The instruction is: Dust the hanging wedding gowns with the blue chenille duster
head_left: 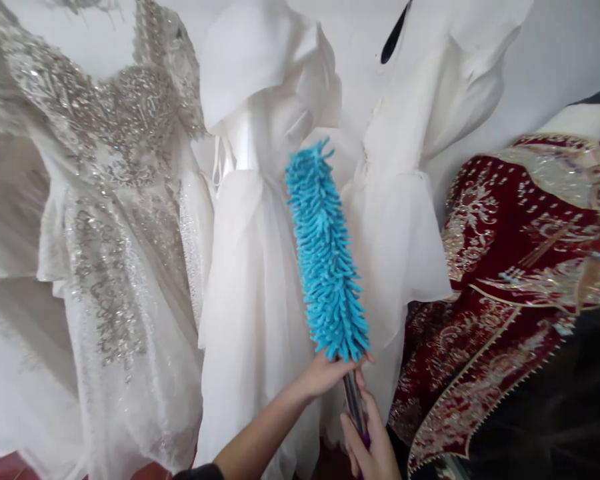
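A blue microfibre duster (325, 257) points upward in front of two plain white dresses. My left hand (325, 375) grips it just under the fluffy head, where the metal handle (354, 400) begins. My right hand (373, 443) is wrapped round the handle lower down, near a purple grip at the bottom edge. The duster's head lies between the middle white dress (257, 220) and the white dress to its right (405, 200).
A white gown with silver beading (110, 167) hangs at the left. A dark red garment with gold embroidery (510, 267) hangs at the right. A pale wall is behind the row. A strip of reddish floor (0, 467) shows bottom left.
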### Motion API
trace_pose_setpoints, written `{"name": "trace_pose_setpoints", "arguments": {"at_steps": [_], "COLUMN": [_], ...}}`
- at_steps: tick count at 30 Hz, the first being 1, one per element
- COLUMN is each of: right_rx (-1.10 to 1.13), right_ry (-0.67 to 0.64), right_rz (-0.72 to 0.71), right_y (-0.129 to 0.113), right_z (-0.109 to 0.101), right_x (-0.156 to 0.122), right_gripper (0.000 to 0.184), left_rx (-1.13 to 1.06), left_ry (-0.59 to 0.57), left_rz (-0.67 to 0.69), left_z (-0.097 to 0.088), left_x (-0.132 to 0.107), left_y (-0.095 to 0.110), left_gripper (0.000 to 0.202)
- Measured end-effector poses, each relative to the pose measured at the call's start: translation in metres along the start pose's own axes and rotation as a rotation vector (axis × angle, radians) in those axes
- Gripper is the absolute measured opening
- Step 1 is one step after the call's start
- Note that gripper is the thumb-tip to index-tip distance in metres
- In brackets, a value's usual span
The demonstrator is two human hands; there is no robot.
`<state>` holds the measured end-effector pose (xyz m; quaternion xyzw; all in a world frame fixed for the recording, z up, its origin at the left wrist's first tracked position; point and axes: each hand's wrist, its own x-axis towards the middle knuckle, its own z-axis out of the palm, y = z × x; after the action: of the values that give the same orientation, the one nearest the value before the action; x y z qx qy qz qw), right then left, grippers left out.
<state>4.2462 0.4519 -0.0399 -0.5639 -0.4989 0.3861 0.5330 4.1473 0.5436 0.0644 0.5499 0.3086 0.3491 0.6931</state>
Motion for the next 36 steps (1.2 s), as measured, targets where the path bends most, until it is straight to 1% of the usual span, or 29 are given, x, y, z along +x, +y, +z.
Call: {"name": "trace_pose_setpoints", "arguments": {"at_steps": [2,3,6,9,14,17,21,24,27,30,32,34,36], "right_rx": [0.013,0.015,0.008,-0.027,-0.087,-0.086,-0.087,-0.106,-0.124,-0.135,-0.142,-0.135,-0.135], "right_ry": [-0.052,-0.075,-0.148,-0.260,-0.459,-0.537,-0.645,-0.670,-0.694,-0.732,-0.764,-0.814,-0.855], "right_rz": [-0.037,-0.054,-0.106,-0.137,-0.186,-0.162,-0.116,-0.130,-0.119,-0.093,-0.088,-0.100,-0.127], "right_y": [-0.013,-0.018,-0.027,-0.024,-0.002,0.014,0.039,0.057,0.066,0.063,0.059,0.053,0.045], "right_z": [0.001,0.002,0.005,0.009,0.014,0.018,0.023,0.026,0.029,0.029,0.029,0.029,0.030], "right_x": [0.011,0.017,0.029,0.035,0.029,0.020,0.008,0.001,-0.006,-0.009,-0.008,-0.002,0.006], "right_gripper": [0.055,0.054,0.051,0.049,0.042,0.042,0.045,0.049,0.051,0.050,0.048,0.045,0.042], "left_rx": [0.061,0.068,0.044,0.034,-0.042,-0.132,-0.238,-0.277,-0.322,-0.348,-0.339,-0.313,-0.281], "left_ry": [-0.005,-0.006,0.031,0.132,0.244,0.355,0.470,0.566,0.630,0.690,0.739,0.775,0.789], "left_rz": [0.077,0.101,0.123,0.129,0.134,0.120,0.049,0.031,0.011,-0.015,-0.021,-0.014,-0.003], "left_z": [-0.007,-0.012,-0.026,-0.037,-0.045,-0.047,-0.048,-0.046,-0.043,-0.040,-0.038,-0.038,-0.039], "left_x": [-0.006,-0.009,-0.017,-0.024,-0.042,-0.055,-0.071,-0.081,-0.089,-0.097,-0.100,-0.101,-0.099], "left_y": [0.017,0.022,0.023,0.011,-0.023,-0.047,-0.075,-0.092,-0.106,-0.115,-0.116,-0.110,-0.098], "left_gripper": [0.043,0.043,0.045,0.046,0.038,0.034,0.032,0.029,0.028,0.029,0.029,0.030,0.029]}}
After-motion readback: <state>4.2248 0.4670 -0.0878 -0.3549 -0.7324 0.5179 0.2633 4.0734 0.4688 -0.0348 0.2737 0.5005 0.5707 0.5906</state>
